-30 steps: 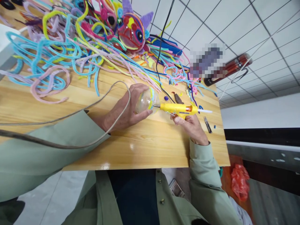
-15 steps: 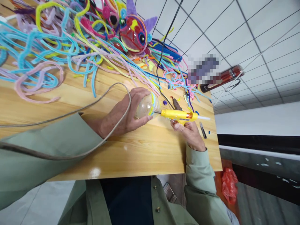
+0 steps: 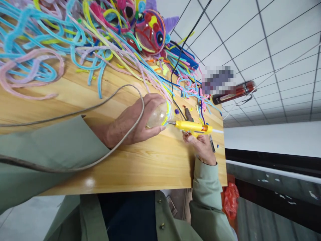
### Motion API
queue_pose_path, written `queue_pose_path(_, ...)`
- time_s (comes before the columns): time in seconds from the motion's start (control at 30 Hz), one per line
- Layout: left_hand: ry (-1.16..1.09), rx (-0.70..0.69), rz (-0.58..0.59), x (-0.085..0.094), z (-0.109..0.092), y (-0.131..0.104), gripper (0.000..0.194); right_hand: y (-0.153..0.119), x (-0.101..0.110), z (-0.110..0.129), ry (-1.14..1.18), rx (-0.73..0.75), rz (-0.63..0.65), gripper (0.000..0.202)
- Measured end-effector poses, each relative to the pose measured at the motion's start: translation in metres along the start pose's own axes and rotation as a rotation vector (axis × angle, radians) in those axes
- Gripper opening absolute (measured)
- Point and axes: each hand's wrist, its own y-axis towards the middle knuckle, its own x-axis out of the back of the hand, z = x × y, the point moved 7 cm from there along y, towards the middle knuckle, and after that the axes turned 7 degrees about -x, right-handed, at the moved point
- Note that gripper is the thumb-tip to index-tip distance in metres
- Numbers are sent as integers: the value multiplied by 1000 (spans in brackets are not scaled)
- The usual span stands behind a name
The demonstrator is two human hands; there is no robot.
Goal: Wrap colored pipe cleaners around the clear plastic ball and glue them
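Note:
My left hand (image 3: 136,120) is wrapped round a clear plastic ball (image 3: 157,115), whose right side carries a yellow and light blue fuzzy rim (image 3: 168,112). At the right, my right hand (image 3: 202,144) grips a yellow glue gun (image 3: 190,126) by its handle. The metal nozzle points left and meets the lower part of the rim, close to my left thumb. A white glue stick sticks out of the gun's back end. Just behind the gun lie pliers with dark handles (image 3: 188,113).
Fuzzy coloured stems (image 3: 100,43) cover the table's far side, beside a decorated fish-like ball (image 3: 150,31). A grey cable (image 3: 110,97) loops over my left wrist. Small snips (image 3: 212,144) and a red flask (image 3: 233,93) are at the right, a red bag (image 3: 231,201) below.
The view has shifted slightly. The glue gun's nozzle has moved down along the ball's rim, and the ball appears slightly turned in my left hand. Both hands keep their holds.

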Motion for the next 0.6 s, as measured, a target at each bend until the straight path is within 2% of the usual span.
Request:
queue_pose_path(0.3,3,-25,-82,-6,-1,-2,66,-1,-1,-3,1,-25,6,60)
queue_pose_path(0.43,-54,34,-86,-7,3,-2,64,-1,-3,-1,7,-19,19,58)
queue_pose_path(0.6,-95,37,-82,-6,4,-2,67,-2,-4,1,-9,-20,8,58)
